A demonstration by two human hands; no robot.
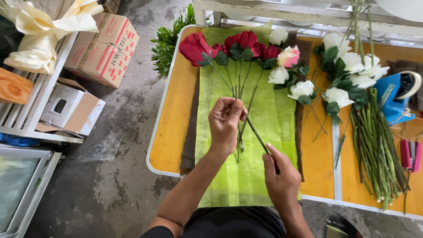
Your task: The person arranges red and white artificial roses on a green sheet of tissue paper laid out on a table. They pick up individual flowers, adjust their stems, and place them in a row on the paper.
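Observation:
My left hand [225,123] pinches the middle of a long green stem, and my right hand [281,178] grips the same stem at its lower end. The stem belongs to a red rose [194,47] whose head lies at the upper left of a light green wrapping sheet [269,110]. More red roses [246,44], a pink rose [288,56] and white roses [278,76] lie fanned across the top of the sheet. The sheet rests on a dark brown sheet [190,132] on an orange table [172,128].
A bunch of white roses [352,72] and a pile of cut green stems [379,150] lie right of the sheet. A blue tape dispenser [398,94] and a pink stapler [410,154] sit at the right edge. Cardboard boxes [103,48], cream ribbon [42,33] and green foliage [166,44] are left.

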